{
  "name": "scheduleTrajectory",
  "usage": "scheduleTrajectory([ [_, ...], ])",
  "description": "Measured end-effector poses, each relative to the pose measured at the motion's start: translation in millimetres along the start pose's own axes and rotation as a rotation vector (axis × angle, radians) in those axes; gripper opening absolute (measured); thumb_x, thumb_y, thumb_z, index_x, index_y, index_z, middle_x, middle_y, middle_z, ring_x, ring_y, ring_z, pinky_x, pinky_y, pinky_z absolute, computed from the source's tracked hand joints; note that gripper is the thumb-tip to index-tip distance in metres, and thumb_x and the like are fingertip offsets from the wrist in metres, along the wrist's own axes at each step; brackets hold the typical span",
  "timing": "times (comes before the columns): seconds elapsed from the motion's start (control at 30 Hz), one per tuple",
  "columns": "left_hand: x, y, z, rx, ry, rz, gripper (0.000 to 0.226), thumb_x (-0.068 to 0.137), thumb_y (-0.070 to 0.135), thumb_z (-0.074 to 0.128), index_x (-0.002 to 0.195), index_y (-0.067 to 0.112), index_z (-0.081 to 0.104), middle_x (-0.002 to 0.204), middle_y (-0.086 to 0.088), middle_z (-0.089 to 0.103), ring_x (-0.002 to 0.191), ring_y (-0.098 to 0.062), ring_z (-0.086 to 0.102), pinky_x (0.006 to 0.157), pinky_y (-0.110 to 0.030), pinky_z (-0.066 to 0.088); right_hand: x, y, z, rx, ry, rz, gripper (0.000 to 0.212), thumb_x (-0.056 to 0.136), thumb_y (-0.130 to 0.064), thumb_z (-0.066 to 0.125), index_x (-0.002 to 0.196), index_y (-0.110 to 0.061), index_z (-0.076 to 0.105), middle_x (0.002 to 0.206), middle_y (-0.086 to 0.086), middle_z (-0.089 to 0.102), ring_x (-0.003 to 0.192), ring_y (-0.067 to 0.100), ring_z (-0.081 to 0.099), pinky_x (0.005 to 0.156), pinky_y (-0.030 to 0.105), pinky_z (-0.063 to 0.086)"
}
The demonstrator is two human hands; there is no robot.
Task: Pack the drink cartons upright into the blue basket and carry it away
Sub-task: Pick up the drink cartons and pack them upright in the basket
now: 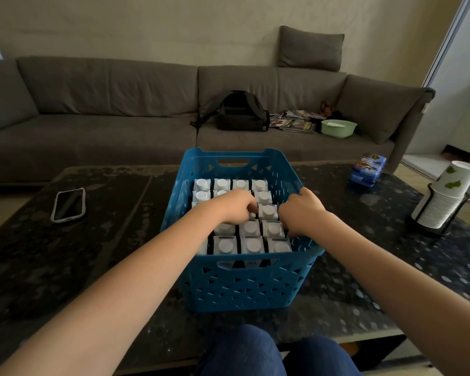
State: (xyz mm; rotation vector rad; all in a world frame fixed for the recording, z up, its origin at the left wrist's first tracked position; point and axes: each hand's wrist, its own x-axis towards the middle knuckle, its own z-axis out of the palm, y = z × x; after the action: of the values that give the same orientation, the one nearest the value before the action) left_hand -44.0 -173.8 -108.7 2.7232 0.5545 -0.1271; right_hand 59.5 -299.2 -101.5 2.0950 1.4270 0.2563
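The blue basket [244, 286] stands on the dark table in front of me. Several drink cartons [251, 245] with white caps stand upright in rows inside it. My left hand [235, 206] reaches into the middle of the basket, its fingers curled down onto a carton among the rows; that carton is mostly hidden under the hand. My right hand [303, 210] is at the basket's right side, fingers curled over the rim and down beside the rightmost cartons.
A phone [68, 204] lies on the table at the left. A stack of paper cups [445, 196] in a holder stands at the right, a blue box [368, 169] behind it. A grey sofa with a backpack [236, 111] and green bowl [338, 128] is beyond.
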Motion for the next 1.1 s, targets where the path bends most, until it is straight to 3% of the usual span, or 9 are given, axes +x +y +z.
scheduleTrajectory([
  [0.13,-2.1,-10.2,0.4,-0.103,-0.041,0.003,0.029,0.09,0.011,0.062,0.119,0.013,0.067,0.12,-0.002,0.065,0.105,-0.015,0.059,0.087,-0.024,0.045,-0.4,-1.8,1.3,0.001,0.029,-0.013,0.004,0.09,-0.026,0.056,0.089,-0.023,0.053,0.103,0.0,0.064,0.106,0.022,0.054,0.09,0.033,0.032],
  [0.27,-1.9,-15.2,2.6,-0.157,-0.053,0.007,0.031,0.085,0.019,0.071,0.116,0.014,0.068,0.115,0.0,0.066,0.102,-0.015,0.06,0.086,-0.025,0.047,-0.2,-3.2,1.6,0.042,0.078,0.017,0.011,0.092,-0.027,0.054,0.084,-0.022,0.048,0.088,-0.002,0.059,0.095,0.02,0.056,0.089,0.032,0.033],
  [0.43,-2.0,-15.9,4.4,-0.141,-0.077,-0.003,0.043,0.073,0.024,0.081,0.112,0.021,0.064,0.108,0.003,0.061,0.098,-0.016,0.059,0.084,-0.03,0.051,-5.5,-1.9,-3.4,0.429,0.214,0.033,0.008,0.089,-0.019,0.053,0.082,-0.022,0.052,0.082,-0.004,0.061,0.079,0.019,0.056,0.08,0.03,0.04],
  [0.5,-2.8,-15.5,5.0,-0.154,-0.073,0.004,0.045,0.07,0.025,0.084,0.108,0.022,0.062,0.102,0.004,0.057,0.092,-0.016,0.056,0.079,-0.029,0.05,-14.3,0.9,-9.8,0.565,0.133,-0.003,0.013,0.088,-0.034,0.057,0.086,-0.022,0.056,0.086,-0.003,0.062,0.08,0.018,0.057,0.069,0.03,0.043],
  [0.6,-2.4,-13.8,5.1,-0.149,-0.08,0.039,0.04,0.07,0.022,0.084,0.102,0.022,0.06,0.095,0.003,0.057,0.084,-0.016,0.055,0.074,-0.03,0.05,-26.7,4.9,-19.7,0.523,-0.189,-0.11,0.036,0.081,-0.052,0.065,0.097,-0.022,0.057,0.097,-0.002,0.063,0.086,0.017,0.057,0.067,0.029,0.043],
  [0.67,-3.0,-12.2,4.3,-0.143,-0.078,0.051,0.036,0.072,0.022,0.082,0.1,0.022,0.059,0.09,0.004,0.056,0.081,-0.015,0.054,0.07,-0.027,0.048,-27.8,0.6,-20.1,0.442,-0.274,-0.162,0.029,0.085,-0.038,0.065,0.106,-0.02,0.055,0.102,0.0,0.059,0.087,0.019,0.053,0.068,0.028,0.041],
  [0.8,-4.4,-12.5,4.6,-0.149,-0.087,0.042,0.038,0.073,0.02,0.082,0.103,0.021,0.059,0.083,0.005,0.056,0.077,-0.015,0.054,0.074,-0.032,0.05,-22.1,-13.5,-10.7,0.471,-0.204,-0.254,0.016,0.091,-0.011,0.053,0.106,-0.013,0.049,0.092,0.001,0.048,0.083,0.021,0.047,0.062,0.026,0.036],
  [0.9,-3.9,-13.6,5.5,-0.155,-0.089,0.038,0.04,0.073,0.019,0.082,0.107,0.02,0.06,0.08,0.006,0.056,0.076,-0.014,0.053,0.071,-0.029,0.048,-20.6,-14.2,-5.8,0.5,-0.104,-0.24,0.012,0.089,-0.011,0.054,0.093,-0.015,0.044,0.085,-0.001,0.045,0.08,0.022,0.048,0.062,0.028,0.037],
  [1.1,-1.6,-13.8,6.2,-0.166,-0.092,0.033,0.043,0.071,0.02,0.083,0.107,0.02,0.06,0.079,0.006,0.055,0.074,-0.014,0.053,0.069,-0.028,0.047,-15.4,-16.9,-3.8,0.486,-0.055,-0.216,0.014,0.086,-0.013,0.057,0.089,-0.018,0.045,0.088,0.001,0.049,0.08,0.022,0.051,0.068,0.034,0.045],
])
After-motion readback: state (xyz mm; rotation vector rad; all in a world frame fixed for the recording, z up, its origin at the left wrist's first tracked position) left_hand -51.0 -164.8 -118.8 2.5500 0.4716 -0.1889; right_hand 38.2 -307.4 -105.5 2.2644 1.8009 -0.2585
